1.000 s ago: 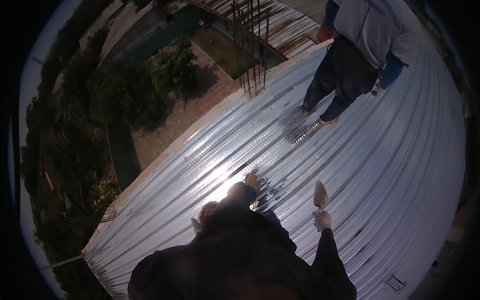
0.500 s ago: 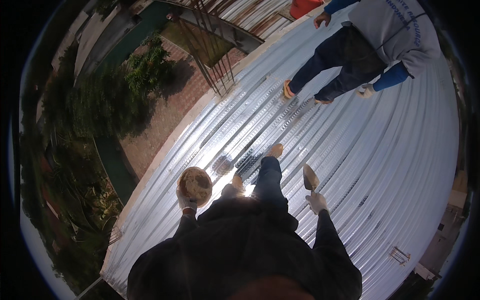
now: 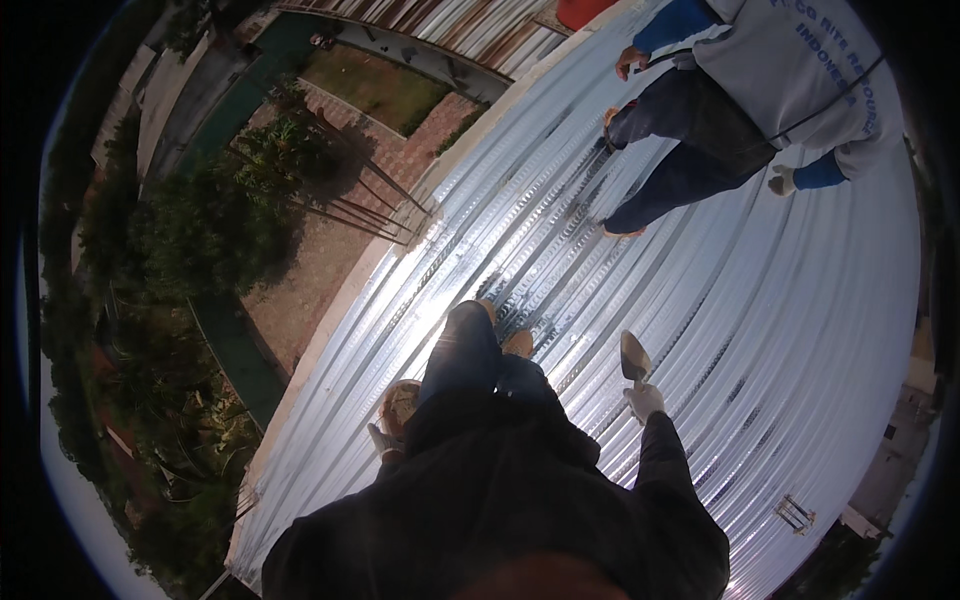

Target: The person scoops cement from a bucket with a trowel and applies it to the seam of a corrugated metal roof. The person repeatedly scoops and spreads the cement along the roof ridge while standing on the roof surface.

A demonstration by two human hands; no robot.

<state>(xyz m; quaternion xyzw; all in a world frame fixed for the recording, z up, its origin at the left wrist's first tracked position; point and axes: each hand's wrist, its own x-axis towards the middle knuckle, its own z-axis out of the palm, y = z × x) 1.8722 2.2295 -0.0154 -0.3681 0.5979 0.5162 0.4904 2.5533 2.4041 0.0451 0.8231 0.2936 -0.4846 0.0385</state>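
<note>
In my gloved right hand (image 3: 645, 402) is a trowel (image 3: 634, 357), gripped by its handle with the pointed blade up and away from me. At my left side, my gloved left hand (image 3: 383, 440) holds a round bowl (image 3: 402, 400) by its outer side. My thigh and dark jacket cover part of the bowl, and its contents barely show now; earlier, a grey-brown, mortar-like mass was in it. Beneath my feet lies a shiny ribbed metal roof (image 3: 690, 330).
Ahead to the right walks a co-worker (image 3: 740, 110) in a grey top, holding a dark strap or cable. The roof edge (image 3: 335, 310) drops to a paved yard on the left. Thin rods (image 3: 375, 205) stick out there. A small metal frame (image 3: 795, 514) lies at right.
I have stepped forward, and my legs have swapped places. The bowl has slipped partly behind my body. The co-worker has taken a stride, and the trowel stays at my right.
</note>
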